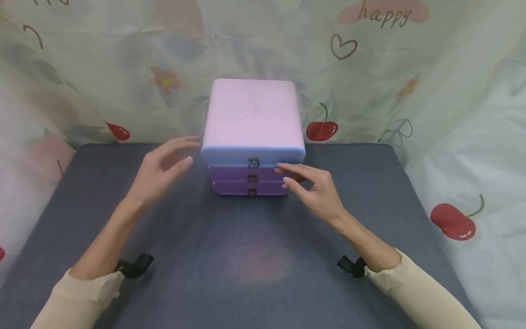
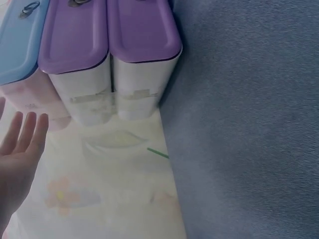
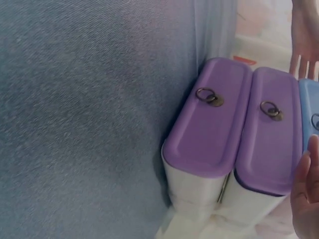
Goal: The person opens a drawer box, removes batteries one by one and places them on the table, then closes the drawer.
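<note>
Pink-topped box [image 1: 253, 132] | 1 blue drawer [image 1: 228, 156], 2 purple drawers [image 1: 230, 174], ring pulls [image 1: 254, 160] | left grip [image 1: 157, 171], right grip [image 1: 322, 192] released

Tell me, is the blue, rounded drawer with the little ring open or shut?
Shut, it looks like: the blue, rounded drawer front sits right up against the pale-pink, smooth casing, with no gap showing.

"Where does the head view look from?"
"Above and in front of the drawer unit [image 1: 254, 119], facing forward and down, far enough back to include both forearms [image 1: 117, 230]."
"And the wrist views?"
"Nearer, and turned sideways (up runs leftward in one, rightward in the other): the left takes in the unit's left side [image 2: 139, 79], the right its right side [image 3: 192, 186]. Both share the drawer fronts [image 3: 212, 129], partly cropped."
</note>
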{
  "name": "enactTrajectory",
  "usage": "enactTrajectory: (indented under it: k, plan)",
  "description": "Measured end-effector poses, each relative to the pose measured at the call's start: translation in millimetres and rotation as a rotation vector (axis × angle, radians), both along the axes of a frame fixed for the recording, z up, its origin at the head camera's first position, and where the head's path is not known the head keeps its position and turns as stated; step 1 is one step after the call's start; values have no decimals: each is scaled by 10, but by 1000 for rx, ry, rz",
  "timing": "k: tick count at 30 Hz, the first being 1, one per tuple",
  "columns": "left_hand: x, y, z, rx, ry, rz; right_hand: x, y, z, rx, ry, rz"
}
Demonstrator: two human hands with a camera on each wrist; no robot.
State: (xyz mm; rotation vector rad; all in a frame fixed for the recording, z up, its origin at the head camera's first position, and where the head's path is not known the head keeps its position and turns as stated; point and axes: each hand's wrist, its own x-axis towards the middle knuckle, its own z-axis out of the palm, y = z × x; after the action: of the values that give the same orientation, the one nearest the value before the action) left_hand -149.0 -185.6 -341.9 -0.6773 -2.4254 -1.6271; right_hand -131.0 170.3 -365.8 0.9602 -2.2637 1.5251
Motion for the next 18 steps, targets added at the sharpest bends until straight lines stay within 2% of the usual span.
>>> enactTrajectory:
  k: [3,9,18]
  plan:
    - [-90,-7,-55,35,-22,-18,-34,-14,-41,10,-27,-3]
    - [-175,56,-39,121,-66,-73,-55,-74,-52,5,-91,-13]
    - [-222,60,22,93,-137,-52,-51,-196,-11,-31,-261,21]
